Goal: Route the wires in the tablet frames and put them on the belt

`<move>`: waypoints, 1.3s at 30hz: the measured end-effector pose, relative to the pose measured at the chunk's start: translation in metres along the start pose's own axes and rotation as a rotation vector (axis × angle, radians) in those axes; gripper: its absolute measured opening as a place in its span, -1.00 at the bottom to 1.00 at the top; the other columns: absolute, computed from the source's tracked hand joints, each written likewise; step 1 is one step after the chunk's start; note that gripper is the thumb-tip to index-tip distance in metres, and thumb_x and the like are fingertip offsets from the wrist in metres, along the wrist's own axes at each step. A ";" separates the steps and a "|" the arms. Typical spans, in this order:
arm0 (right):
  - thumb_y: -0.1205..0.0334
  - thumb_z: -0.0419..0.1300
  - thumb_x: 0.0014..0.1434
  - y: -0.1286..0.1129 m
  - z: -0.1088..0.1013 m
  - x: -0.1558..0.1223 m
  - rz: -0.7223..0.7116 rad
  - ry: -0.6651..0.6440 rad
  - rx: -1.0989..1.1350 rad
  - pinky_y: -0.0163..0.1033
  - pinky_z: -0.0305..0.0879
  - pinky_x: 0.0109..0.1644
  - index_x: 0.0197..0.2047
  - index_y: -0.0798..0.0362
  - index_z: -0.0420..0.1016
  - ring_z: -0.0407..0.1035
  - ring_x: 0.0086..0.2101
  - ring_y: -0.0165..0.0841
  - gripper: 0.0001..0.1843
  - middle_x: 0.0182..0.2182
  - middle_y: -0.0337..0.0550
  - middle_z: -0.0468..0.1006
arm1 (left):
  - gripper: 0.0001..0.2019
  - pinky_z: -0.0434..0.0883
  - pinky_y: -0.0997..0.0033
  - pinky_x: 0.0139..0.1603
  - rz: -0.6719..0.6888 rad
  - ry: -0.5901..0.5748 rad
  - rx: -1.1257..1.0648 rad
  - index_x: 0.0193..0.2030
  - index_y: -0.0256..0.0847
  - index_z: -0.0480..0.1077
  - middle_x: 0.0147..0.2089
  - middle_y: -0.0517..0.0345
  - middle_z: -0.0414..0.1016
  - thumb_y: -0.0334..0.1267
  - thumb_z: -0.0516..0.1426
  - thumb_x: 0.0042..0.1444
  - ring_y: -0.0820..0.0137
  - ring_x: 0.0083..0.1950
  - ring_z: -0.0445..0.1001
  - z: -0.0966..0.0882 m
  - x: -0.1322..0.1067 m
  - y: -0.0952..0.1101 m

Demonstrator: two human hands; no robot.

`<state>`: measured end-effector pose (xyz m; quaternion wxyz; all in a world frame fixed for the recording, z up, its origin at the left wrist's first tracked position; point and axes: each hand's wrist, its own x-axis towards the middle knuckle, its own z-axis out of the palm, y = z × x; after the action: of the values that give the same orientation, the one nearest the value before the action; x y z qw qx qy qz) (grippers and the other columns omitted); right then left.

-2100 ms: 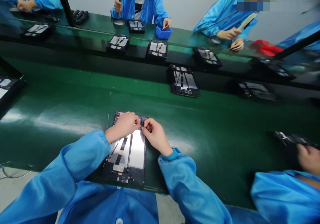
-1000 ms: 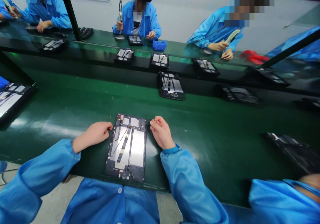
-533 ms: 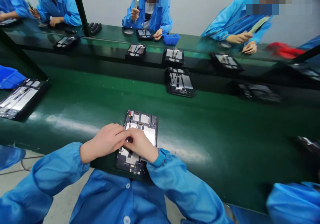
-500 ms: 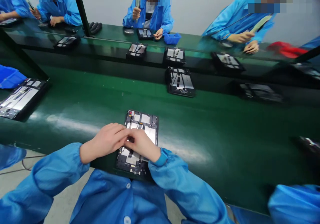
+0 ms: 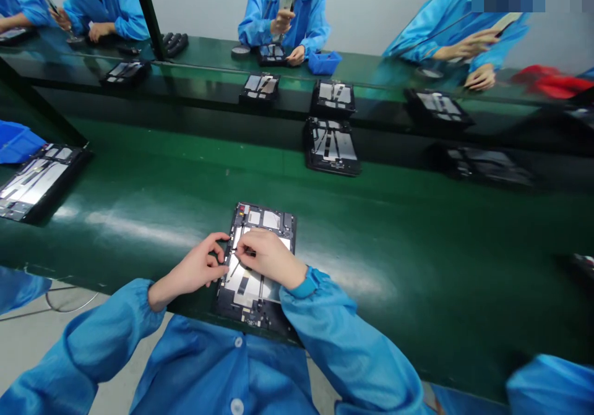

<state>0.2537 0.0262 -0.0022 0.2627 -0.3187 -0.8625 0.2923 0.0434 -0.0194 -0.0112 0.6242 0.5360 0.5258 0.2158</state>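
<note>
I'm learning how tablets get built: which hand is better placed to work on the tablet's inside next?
Probably the right hand: it lies on the open tablet, its fingers bent over the tablet's middle. The left hand only touches the tablet's left edge.

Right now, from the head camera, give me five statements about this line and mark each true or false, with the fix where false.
1. The left hand and the right hand are both at the opened tablet. True.
2. That tablet lies on a white table. False: it lies on the green belt.
3. A blue bin stands on the far bench beside a co-worker's hand. True.
4. The right hand rests on bare belt, apart from the tablet. False: it lies over the tablet's middle.
5. Only one tablet is in view. False: a second tablet lies farther up the belt, with more beyond.
</note>
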 end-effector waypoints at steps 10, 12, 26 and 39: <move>0.41 0.15 0.25 0.007 0.014 -0.002 -0.104 0.066 -0.208 -0.21 0.19 -0.20 -0.30 0.04 0.42 0.29 -0.31 -0.28 -0.89 -0.39 -0.15 0.49 | -0.39 0.24 0.69 -0.64 0.008 0.044 0.038 0.20 -0.06 0.09 -0.35 0.39 0.25 -0.47 0.10 -0.02 0.65 -0.59 0.30 0.003 0.003 -0.001; 0.41 0.14 0.26 0.009 0.015 -0.002 -0.104 0.069 -0.209 -0.21 0.18 -0.20 -0.29 0.03 0.42 0.29 -0.30 -0.28 -0.89 -0.38 -0.15 0.49 | -0.39 0.23 0.68 -0.64 -0.002 0.047 0.027 0.19 -0.06 0.09 -0.37 0.41 0.25 -0.48 0.09 -0.03 0.65 -0.61 0.30 0.004 0.003 0.001; 0.42 0.14 0.27 0.011 0.017 -0.001 -0.072 0.103 -0.142 -0.22 0.23 -0.15 -0.23 0.05 0.44 0.31 -0.26 -0.28 -0.89 -0.32 -0.13 0.53 | -0.62 0.01 0.66 -0.74 -0.120 0.170 -0.020 -0.08 -0.17 0.20 -0.59 0.52 0.27 -0.41 0.11 -0.09 0.62 -0.74 0.17 0.009 0.018 0.019; 0.44 0.16 0.25 0.013 0.019 -0.002 -0.037 0.131 -0.117 -0.23 0.25 -0.15 -0.24 0.03 0.45 0.33 -0.28 -0.29 -0.88 -0.32 -0.14 0.54 | -0.78 0.07 0.65 -0.77 -0.061 0.079 0.005 -0.21 -0.16 0.21 -0.60 0.48 0.29 -0.28 0.15 0.01 0.58 -0.73 0.23 0.000 0.027 0.020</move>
<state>0.2484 0.0267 -0.0249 0.3050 -0.3361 -0.8648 0.2148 0.0594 0.0097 -0.0049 0.6081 0.5122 0.5666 0.2161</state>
